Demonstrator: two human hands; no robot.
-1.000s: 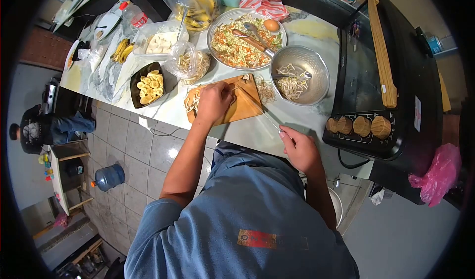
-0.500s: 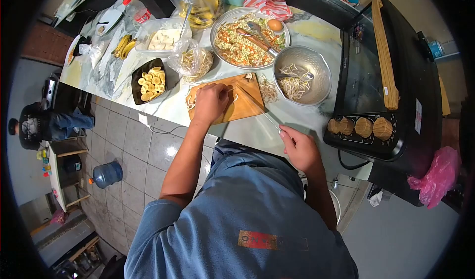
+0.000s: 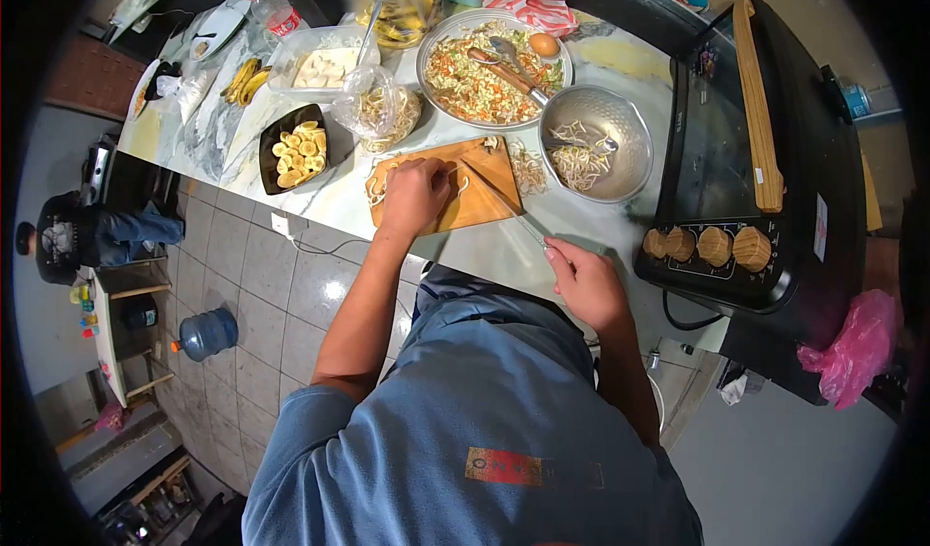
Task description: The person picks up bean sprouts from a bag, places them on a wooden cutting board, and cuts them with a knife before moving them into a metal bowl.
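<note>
Head view: the left hand (image 3: pixel 415 197) lies palm-down on the sprouts (image 3: pixel 380 189), pressing them to the board (image 3: pixel 480 197), fingers curled over the pile. The right hand (image 3: pixel 586 282) sits at about five o'clock from the board, clenched round the handle of a knife (image 3: pixel 518 218). The blade's long axis runs from that hand toward eleven o'clock, tip over the board beside the left hand. The left hand is the nearer to the sprouts. On the desk (image 3: pixel 504 255), at one o'clock from the board, a steel bowl (image 3: pixel 620 120) holds more sprouts.
</note>
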